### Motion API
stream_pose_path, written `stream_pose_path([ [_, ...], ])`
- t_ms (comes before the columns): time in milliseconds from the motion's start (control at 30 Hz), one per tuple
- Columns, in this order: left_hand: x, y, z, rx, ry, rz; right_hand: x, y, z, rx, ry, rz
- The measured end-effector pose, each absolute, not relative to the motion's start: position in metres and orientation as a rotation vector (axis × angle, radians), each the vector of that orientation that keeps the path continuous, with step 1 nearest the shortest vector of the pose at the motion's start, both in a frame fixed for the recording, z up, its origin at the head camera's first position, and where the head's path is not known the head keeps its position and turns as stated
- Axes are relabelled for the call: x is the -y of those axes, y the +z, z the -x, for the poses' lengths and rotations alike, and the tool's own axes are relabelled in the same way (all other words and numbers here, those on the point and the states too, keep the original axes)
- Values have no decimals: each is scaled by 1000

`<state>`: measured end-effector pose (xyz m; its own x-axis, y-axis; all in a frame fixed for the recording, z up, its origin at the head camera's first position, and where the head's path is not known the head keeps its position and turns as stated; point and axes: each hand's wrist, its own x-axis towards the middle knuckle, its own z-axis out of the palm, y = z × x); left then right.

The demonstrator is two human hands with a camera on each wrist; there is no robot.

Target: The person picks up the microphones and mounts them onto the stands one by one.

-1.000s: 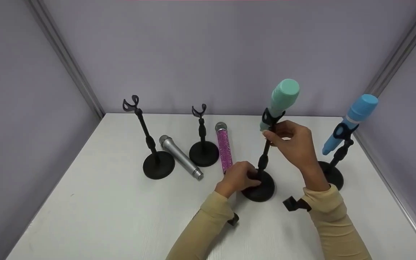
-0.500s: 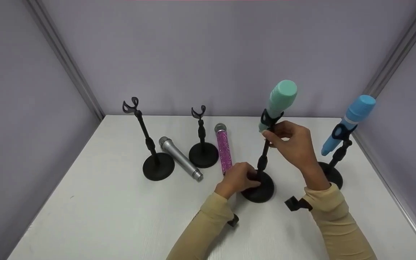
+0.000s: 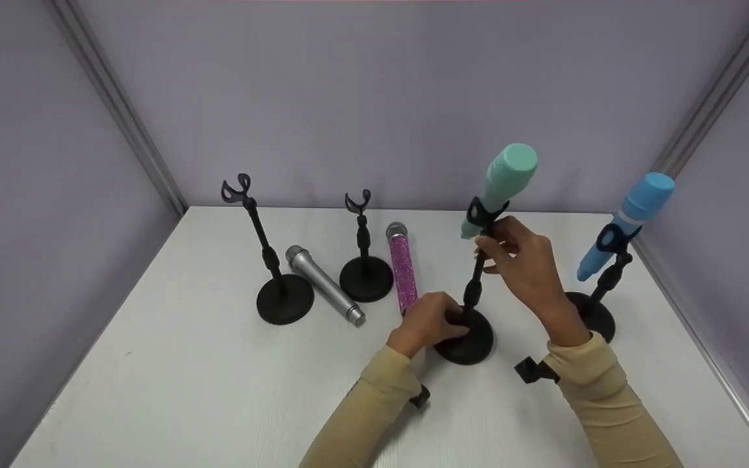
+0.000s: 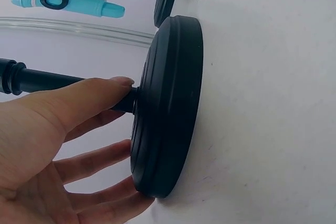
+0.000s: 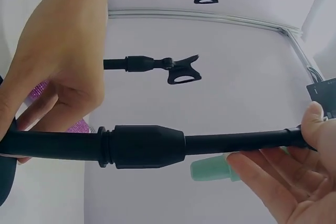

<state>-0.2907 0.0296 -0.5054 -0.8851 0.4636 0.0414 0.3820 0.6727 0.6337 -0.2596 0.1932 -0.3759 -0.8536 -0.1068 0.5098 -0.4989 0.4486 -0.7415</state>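
Note:
A mint-green microphone [image 3: 510,172] leans in the clip of a black desktop microphone stand [image 3: 472,294]. My left hand [image 3: 430,322] holds this stand low down. In the left wrist view the thumb [image 4: 100,94] lies along the bottom of the pole, and other fingertips touch the round base [image 4: 170,108]. Just under the clip, my right hand [image 3: 527,266] pinches the upper pole [image 5: 236,142] between thumb and fingers. The base stands on the white table [image 3: 218,396]. In the right wrist view only the tail of the mint-green microphone [image 5: 210,168] shows, behind the pole.
A blue microphone [image 3: 628,224] sits in another stand at the right. Left of my hands lie a pink glitter microphone [image 3: 403,270] and a silver microphone [image 3: 326,286]. Two stands with bare clips, a short one [image 3: 366,276] and a taller one [image 3: 285,299], stand near them.
My right hand has shifted slightly on the upper pole and its fingers have moved. The mint-green microphone's tail has moved slightly left. My left hand stays at the base.

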Motion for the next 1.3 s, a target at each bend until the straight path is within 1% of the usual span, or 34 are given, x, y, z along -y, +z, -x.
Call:
stream_pose_path([
  [167, -25, -496, 290, -2721, 1039, -726, -193, -378, 261, 2296, 1373, -500],
  [300, -18, -482, 289, -2680, 1233, -774, -194, -378, 261, 2294, 1353, -497],
  [433, -18, -471, 288, -2634, 1455, -892, -195, -378, 260, 2299, 1347, -489],
  [633, -25, -469, 287, -2567, 1637, -1027, -196, -376, 260, 2304, 1345, -482],
  [1100, -25, -466, 286, -2539, 1507, -1161, -196, -377, 260, 2306, 1313, -496],
  [1300, -31, -469, 283, -2555, 1570, -1127, -196, -378, 260, 2302, 1290, -497],
])
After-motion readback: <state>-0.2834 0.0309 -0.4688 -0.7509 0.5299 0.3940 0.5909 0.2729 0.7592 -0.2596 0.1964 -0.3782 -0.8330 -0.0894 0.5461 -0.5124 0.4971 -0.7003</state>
